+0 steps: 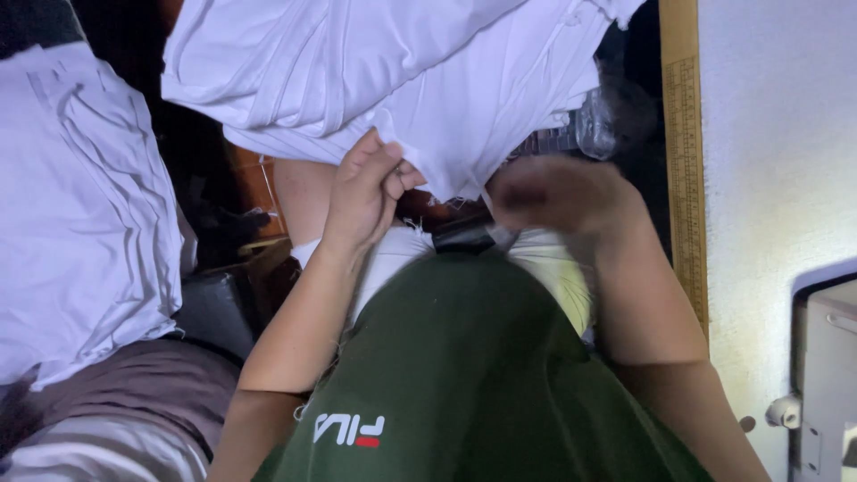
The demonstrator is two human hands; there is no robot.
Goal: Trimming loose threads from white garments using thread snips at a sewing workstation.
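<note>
Nearest the camera: dark green shirt (464, 375) of the person, filling the lower frame; both forearms reached forward from it.

Left hand (364, 192) was closed, fingers curled and pinching the lower edge of a white garment (464, 98); thumb pressed against the fabric fold, apparently to keep the hem taut and lifted. Right hand (562, 196) was motion-blurred, close beside the same hem; cannot tell whether its fingers were closed or what they held. A small dark object (464, 234) sat just below the hem between the hands; its kind was unclear.

The white garment hung draped from above, over the lap. More white cloth (80, 214) lay piled to the left. To the right, a wooden ruler (686, 161) ran along a pale table edge (777, 178), with part of a grey-white machine (826, 375) at the lower right corner.
</note>
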